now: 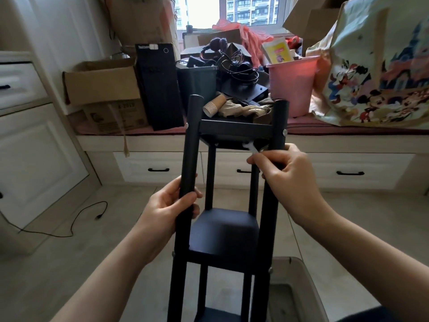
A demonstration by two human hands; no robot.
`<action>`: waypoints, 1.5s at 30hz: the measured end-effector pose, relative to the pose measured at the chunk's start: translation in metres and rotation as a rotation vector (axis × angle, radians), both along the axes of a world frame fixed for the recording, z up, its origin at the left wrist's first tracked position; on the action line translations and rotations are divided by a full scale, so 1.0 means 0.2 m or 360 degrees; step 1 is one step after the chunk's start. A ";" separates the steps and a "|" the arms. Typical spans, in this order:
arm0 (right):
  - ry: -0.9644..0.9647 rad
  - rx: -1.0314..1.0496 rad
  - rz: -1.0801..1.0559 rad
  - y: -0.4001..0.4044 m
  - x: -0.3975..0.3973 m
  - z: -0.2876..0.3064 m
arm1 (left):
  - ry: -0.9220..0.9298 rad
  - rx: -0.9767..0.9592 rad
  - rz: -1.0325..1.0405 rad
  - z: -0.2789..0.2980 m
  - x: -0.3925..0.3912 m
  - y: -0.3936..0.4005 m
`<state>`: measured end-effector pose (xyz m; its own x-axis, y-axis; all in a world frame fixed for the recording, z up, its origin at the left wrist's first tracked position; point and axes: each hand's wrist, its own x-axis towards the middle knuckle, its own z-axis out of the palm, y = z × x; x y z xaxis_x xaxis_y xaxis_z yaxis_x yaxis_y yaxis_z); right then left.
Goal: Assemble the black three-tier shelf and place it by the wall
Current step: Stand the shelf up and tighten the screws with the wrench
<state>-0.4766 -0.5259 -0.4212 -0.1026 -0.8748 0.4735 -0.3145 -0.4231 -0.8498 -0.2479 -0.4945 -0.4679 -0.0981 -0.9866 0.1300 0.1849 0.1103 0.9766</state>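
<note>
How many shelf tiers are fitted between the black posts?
3: top tier level with the window seat, middle tier between the forearms, bottom tier cut off by the lower frame edge.

Both bare forearms reach forward from the bottom corners. The left hand (171, 205) curls its fingers and thumb round a black post. The right hand (287, 173), held higher, pinches a small white tool between thumb and fingertips.

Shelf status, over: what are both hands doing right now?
Left hand grips front left post. Right hand pinches small white tool under top tier. Shelf upright, unplaced. Nothing blocking.
</note>
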 end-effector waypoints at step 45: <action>0.0041 -0.0016 0.0921 0.03 0.07 0.10 | -0.0135 -0.0279 0.0450 0.03 -0.28 0.09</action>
<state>-0.4634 -0.5205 -0.4021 0.4031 -0.7805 0.4779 -0.0499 -0.5401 -0.8401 -0.3043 -0.4760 -0.4624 0.1581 -0.9397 0.3032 0.0421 0.3132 0.9488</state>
